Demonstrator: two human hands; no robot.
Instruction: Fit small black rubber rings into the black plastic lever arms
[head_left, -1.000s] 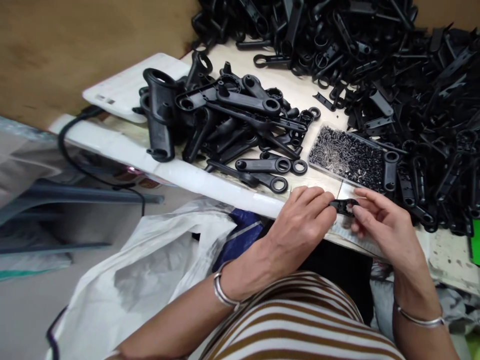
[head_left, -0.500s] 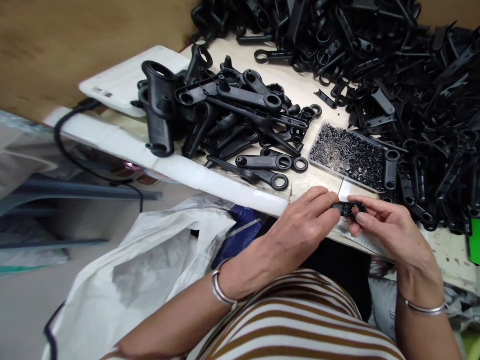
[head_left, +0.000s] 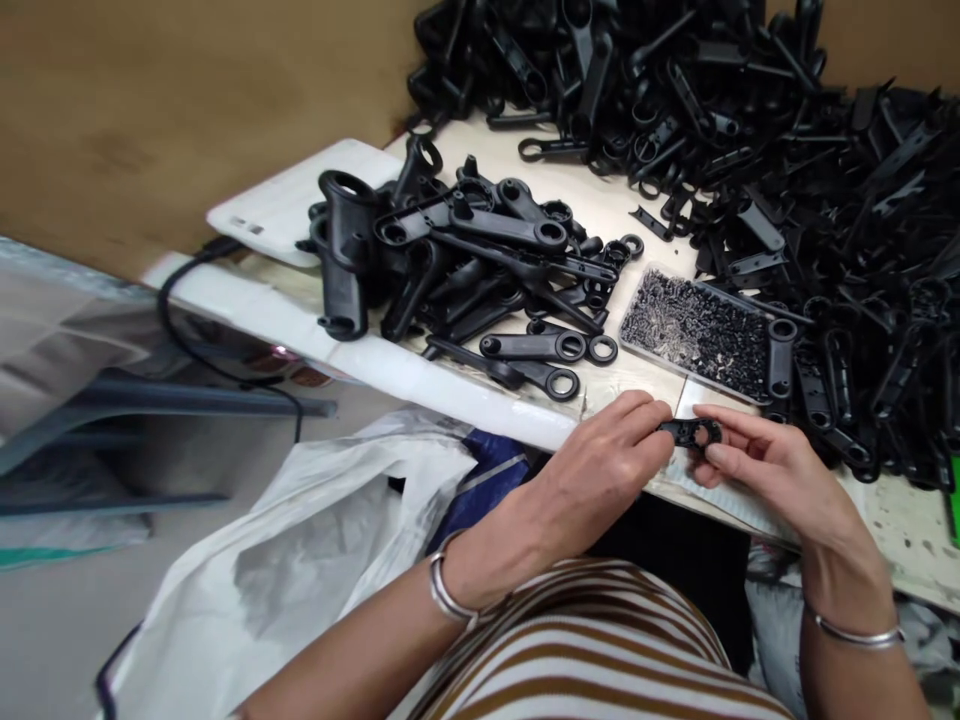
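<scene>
Taking the clear tray [head_left: 646, 352] of small dark bits as landmark: just on its near side, 1 black ringed part [head_left: 681, 431] is held between 2 hands, left hand [head_left: 609, 466] pinching the narrow end, right hand [head_left: 776, 462] with thumb and fingers closed about the ring end. Left of tray, a loose pile of black handle-like parts [head_left: 504, 231] lies on the pale table [head_left: 581, 186]; behind tray and to its right, a larger heap of black pieces [head_left: 829, 250]; 1 short ringed piece [head_left: 781, 360] at tray's right end.
</scene>
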